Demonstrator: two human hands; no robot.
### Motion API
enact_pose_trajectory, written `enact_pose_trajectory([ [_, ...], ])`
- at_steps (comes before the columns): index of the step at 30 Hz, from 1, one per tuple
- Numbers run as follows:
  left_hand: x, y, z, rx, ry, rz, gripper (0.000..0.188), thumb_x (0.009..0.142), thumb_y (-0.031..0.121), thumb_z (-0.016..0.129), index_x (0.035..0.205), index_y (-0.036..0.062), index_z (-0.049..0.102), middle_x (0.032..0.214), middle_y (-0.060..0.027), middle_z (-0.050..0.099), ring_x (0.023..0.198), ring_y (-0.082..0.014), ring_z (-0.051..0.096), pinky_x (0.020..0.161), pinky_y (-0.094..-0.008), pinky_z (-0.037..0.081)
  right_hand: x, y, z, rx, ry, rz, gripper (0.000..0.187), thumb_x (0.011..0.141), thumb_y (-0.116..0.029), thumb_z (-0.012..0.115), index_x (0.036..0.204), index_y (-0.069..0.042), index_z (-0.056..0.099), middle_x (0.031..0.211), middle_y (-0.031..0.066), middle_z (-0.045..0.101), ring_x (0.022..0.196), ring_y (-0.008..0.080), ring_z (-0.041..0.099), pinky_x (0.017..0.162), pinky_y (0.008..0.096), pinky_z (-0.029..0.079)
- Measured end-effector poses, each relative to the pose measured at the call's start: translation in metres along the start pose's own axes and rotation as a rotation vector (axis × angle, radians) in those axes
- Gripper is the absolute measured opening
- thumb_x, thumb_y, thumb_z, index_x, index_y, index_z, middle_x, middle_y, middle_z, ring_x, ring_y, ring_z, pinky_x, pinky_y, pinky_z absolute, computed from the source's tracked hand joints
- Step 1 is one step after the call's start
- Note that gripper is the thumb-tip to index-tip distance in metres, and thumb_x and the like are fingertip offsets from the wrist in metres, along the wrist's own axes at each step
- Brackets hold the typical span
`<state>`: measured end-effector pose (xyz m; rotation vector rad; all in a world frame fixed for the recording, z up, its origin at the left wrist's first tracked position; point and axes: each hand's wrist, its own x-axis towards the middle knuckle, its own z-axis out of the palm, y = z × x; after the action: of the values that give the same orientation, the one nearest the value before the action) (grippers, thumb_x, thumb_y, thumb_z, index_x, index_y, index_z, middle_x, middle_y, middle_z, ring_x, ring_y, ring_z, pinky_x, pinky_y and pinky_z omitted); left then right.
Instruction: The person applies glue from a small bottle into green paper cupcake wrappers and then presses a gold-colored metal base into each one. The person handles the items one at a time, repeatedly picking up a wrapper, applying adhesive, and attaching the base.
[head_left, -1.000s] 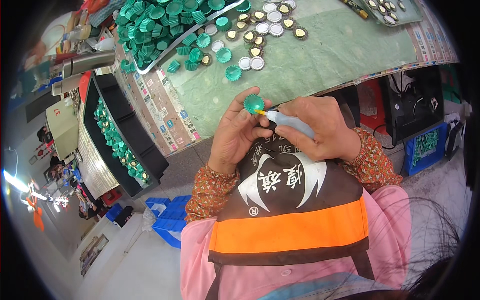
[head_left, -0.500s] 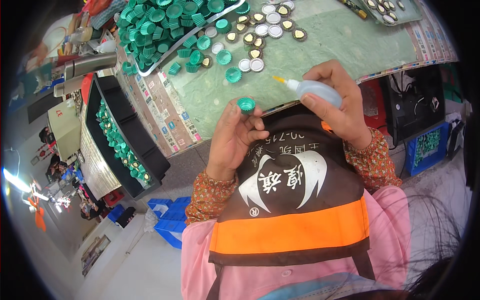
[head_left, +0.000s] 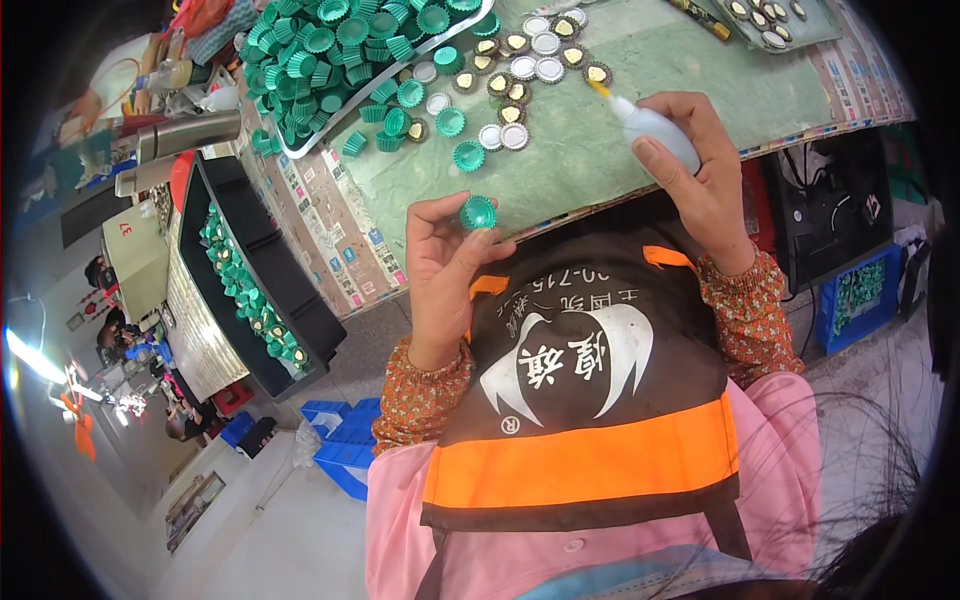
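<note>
Between the thumb and fingers of my left hand [head_left: 447, 262] is a green bottle cap [head_left: 478, 212] with a crimped rim, its hollow side up, over the table's near edge. My right hand [head_left: 697, 180] is wrapped round a translucent squeeze bottle [head_left: 660, 137], whose yellow nozzle tip points up and left, apart from the cap. Past my hands, on the green table top [head_left: 590, 150], lie loose green caps [head_left: 468, 155], white round discs [head_left: 514, 136] and several dark-rimmed caps with pale yellow centres [head_left: 597, 73].
A clear tray [head_left: 300, 150] heaped with green caps stands at the far left of the table. Left of the table is a black bin [head_left: 320, 345] with more caps. A bag of finished-looking caps [head_left: 778, 22] lies at far right; a blue crate [head_left: 860, 305] stands below.
The squeeze bottle has moved up and right, away from the cap. My left hand has shifted slightly left and turned, still holding the cap.
</note>
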<state>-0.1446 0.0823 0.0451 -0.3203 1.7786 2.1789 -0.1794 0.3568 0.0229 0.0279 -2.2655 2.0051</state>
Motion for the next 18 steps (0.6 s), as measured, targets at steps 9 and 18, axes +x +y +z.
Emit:
enact_pose_trajectory([
  [9, -0.001, 0.000, 0.004, 0.062, 0.003, 0.074, 0.037, 0.094, -0.003, 0.064, 0.126, 0.0060, 0.047, 0.127, -0.0139, 0.059, 0.106, -0.0153, 0.061, 0.087, -0.0350, 0.062, -0.018, -0.011, 0.027, -0.040, -0.343, -0.178, 0.029, 0.086, -0.016, 0.074, 0.110, -0.006, 0.062, 0.088, 0.0124, 0.066, 0.074, 0.0288, 0.067, 0.067, 0.0352, 0.052],
  [18, 0.002, -0.010, -0.002, 0.166, -0.044, 0.262, 0.039, 0.090, -0.012, 0.062, 0.121, 0.0071, 0.045, 0.135, -0.0178, 0.052, 0.118, -0.0194, 0.056, 0.088, -0.0348, 0.062, -0.016, -0.008, 0.023, 0.019, -0.302, -0.109, 0.031, 0.088, -0.015, 0.073, 0.114, -0.004, 0.060, 0.094, 0.0097, 0.066, 0.081, 0.0209, 0.067, 0.072, 0.0311, 0.051],
])
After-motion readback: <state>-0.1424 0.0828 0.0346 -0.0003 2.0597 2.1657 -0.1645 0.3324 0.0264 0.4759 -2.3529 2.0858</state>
